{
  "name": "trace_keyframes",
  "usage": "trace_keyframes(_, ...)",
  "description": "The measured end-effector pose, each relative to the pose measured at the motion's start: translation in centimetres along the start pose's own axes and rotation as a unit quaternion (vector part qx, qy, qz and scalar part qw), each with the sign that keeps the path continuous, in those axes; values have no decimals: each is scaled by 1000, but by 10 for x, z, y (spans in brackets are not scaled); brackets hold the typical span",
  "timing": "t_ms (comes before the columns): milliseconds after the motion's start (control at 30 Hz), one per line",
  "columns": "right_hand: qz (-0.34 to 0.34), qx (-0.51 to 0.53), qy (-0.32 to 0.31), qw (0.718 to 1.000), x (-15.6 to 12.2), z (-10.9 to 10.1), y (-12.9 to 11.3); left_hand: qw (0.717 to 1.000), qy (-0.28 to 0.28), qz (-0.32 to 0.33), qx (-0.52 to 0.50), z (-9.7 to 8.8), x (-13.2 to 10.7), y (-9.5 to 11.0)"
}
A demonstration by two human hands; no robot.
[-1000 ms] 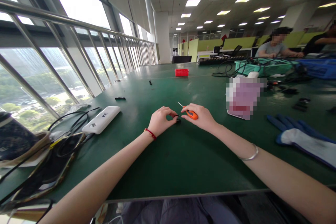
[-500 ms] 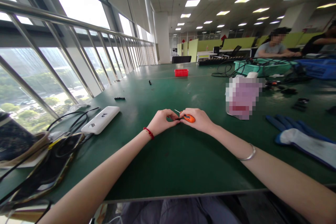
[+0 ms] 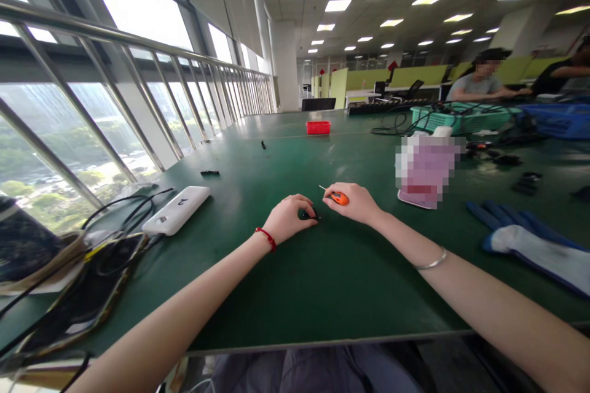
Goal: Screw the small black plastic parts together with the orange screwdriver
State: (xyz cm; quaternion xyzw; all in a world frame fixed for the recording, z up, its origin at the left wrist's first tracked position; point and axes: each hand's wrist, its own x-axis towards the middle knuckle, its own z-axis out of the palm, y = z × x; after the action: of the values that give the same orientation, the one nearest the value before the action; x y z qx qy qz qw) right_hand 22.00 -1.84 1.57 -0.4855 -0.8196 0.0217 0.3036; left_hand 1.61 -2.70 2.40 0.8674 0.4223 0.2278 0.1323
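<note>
My left hand (image 3: 289, 217), with a red string at the wrist, rests on the green table (image 3: 322, 270) and pinches a small black part (image 3: 308, 215) against the surface. Just to its right, my right hand (image 3: 356, 203) is closed round a small orange-handled screwdriver (image 3: 338, 197). Its thin metal tip points up and to the left, away from the black part. The two hands are a short gap apart.
A white power bank (image 3: 176, 210), cables and a phone (image 3: 83, 295) lie at the left. Blue and white gloves (image 3: 525, 239) lie at the right, behind them a blurred pink object (image 3: 426, 169). A red box (image 3: 318, 128) and a green basket (image 3: 454, 115) stand farther back. Two people sit at the far right.
My hands have drawn apart. The left hand has lowered the black part onto the table, and the right hand has moved the screwdriver slightly right and away from it.
</note>
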Motion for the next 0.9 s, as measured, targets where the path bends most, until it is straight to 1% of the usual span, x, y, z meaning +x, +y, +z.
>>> trace_keyframes(100, 11, -24, -12, 1000, 1, 1, 4, 999, 0, -34, 5, 6, -1, 1)
trace_keyframes(300, 13, -41, -33, 999, 2, 1, 4, 998, 11, -61, -13, 10, 2, -4)
trace_keyframes(367, 11, -45, -38, 998, 2, 1, 4, 997, 16, -71, -11, 9, 4, -8)
trace_keyframes(433, 6, -46, -43, 998, 2, 1, 5, 997, 24, -76, 1, 5, 6, -14)
trace_keyframes(533, 1, -41, -54, 998, 2, 2, 6, 993, 42, -105, 42, -13, 7, -31)
trace_keyframes(633, 2, -36, -68, 997, 2, 2, 6, 976, 67, -172, 115, -43, 5, -54)
trace_keyframes(700, 1, -37, -76, 996, 2, 3, 5, 955, 95, -221, 176, -65, -1, -71)
trace_keyframes(767, 0, -38, -82, 996, 1, 3, 5, 928, 107, -277, 226, -84, -8, -85)
trace_keyframes(833, -2, -38, -87, 995, 1, 4, 5, 905, 106, -323, 256, -98, -14, -94)
trace_keyframes(900, -5, -36, -90, 995, 0, 4, 5, 888, 101, -364, 263, -106, -20, -101)
